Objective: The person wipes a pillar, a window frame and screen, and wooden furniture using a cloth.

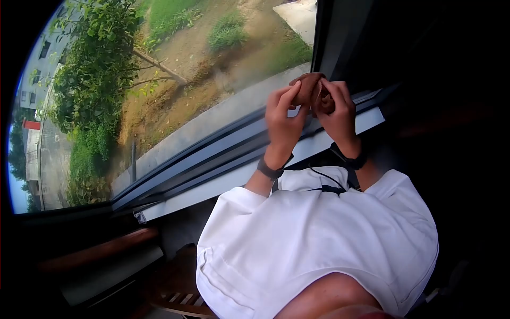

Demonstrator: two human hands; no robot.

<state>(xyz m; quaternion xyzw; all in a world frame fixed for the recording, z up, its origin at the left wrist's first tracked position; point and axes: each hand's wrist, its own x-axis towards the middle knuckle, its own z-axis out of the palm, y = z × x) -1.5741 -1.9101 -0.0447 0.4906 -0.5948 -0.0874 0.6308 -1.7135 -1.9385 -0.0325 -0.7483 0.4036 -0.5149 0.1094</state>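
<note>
A brown, soft-looking cloth or pouch (309, 89) is held up between my two hands, in front of the window frame. My left hand (285, 114) pinches its left side with thumb and fingers. On the right side, my right hand (338, 112) has its fingers wrapped round the same brown thing, which looks folded or bunched there. Whether anything lies inside its folds cannot be made out. Both wrists wear dark bands.
A window (212, 80) fills the upper left, with a tree and bare soil outside. Its dark frame and pale sill (180, 204) run diagonally below my hands. At the lower left are a slatted wooden chair (183, 300) and a reddish-brown rail (106, 249).
</note>
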